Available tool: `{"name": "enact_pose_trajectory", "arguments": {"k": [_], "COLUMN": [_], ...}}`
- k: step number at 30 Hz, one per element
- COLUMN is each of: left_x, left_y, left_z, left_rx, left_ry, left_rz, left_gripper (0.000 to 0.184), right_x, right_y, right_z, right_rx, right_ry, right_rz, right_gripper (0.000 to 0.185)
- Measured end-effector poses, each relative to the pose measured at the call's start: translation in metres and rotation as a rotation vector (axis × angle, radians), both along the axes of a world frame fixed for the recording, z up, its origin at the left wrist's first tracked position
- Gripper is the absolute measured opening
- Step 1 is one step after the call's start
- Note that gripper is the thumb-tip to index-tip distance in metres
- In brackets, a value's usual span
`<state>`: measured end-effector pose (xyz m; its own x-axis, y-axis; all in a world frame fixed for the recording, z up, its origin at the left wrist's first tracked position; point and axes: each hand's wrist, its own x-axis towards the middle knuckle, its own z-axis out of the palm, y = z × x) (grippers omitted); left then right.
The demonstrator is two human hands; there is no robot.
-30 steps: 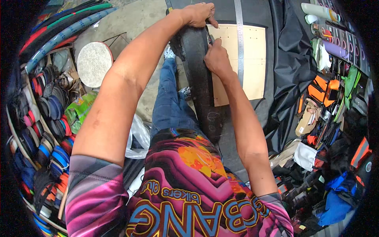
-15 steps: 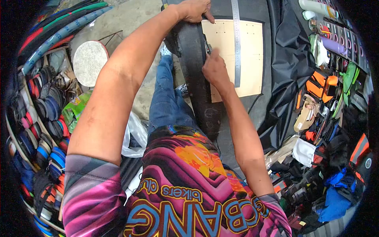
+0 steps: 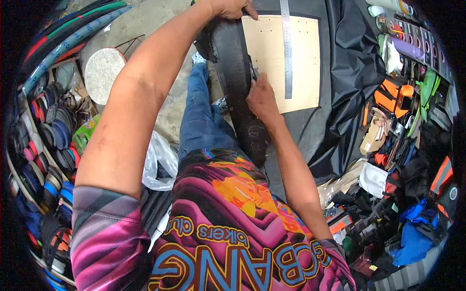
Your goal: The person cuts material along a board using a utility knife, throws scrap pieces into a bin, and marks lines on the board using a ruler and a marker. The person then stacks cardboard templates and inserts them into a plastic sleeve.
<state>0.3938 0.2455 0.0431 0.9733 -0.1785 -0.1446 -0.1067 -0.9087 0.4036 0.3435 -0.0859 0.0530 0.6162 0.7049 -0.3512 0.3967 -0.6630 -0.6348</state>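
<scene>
A cream card template (image 3: 269, 48) with small marks and dots lies on black sheet material (image 3: 310, 140). At its far left corner my left hand (image 3: 237, 7) presses down with a finger stretched out; the top of the frame cuts part of that hand off. My right hand (image 3: 262, 98) is closed around a utility knife (image 3: 253, 72), whose tip is against the template's left edge. Much of the knife is hidden by the fingers. Lengthwise across the template rests a steel ruler (image 3: 287, 53), touched by neither hand.
Crumpled black sheeting (image 3: 354, 72) hangs along the right side of the work surface. Straps, bags and an orange item (image 3: 393, 97) are piled to the right. Rolls of webbing (image 3: 58, 131) fill the left, near a round stool (image 3: 104, 72).
My right hand has drawn the knife toward my body along the template's left edge. My left hand stays at the far corner. The whole view has shifted slightly.
</scene>
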Motion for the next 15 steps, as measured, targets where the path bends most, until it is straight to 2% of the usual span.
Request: {"name": "enact_pose_trajectory", "arguments": {"k": [5, 7, 10, 13, 15], "left_x": [0.002, 0.001, -0.002, -0.008, 0.0], "left_y": [0.004, 0.004, 0.006, 0.008, 0.007], "left_z": [-0.013, -0.015, -0.014, -0.013, -0.013], "left_rx": [-0.055, -0.156, -0.161, -0.053, -0.003], "left_ry": [-0.005, -0.042, -0.107, -0.189, -0.116], "left_rz": [0.047, 0.033, 0.018, -0.094, -0.089], "left_gripper": [0.047, 0.047, 0.047, 0.046, 0.047], "right_x": [-0.014, -0.02, -0.021, -0.022, -0.025], "right_y": [-0.022, -0.032, -0.038, -0.042, -0.049], "right_z": [-0.008, -0.003, 0.004, -0.001, -0.004], "right_rx": [-0.008, -0.021, -0.059, -0.087, -0.1], "right_ry": [-0.111, -0.067, -0.016, -0.025, -0.038], "right_rz": [0.022, 0.009, -0.009, 0.007, 0.026], "right_gripper": [0.018, 0.018, 0.021, 0.03, 0.036]}}
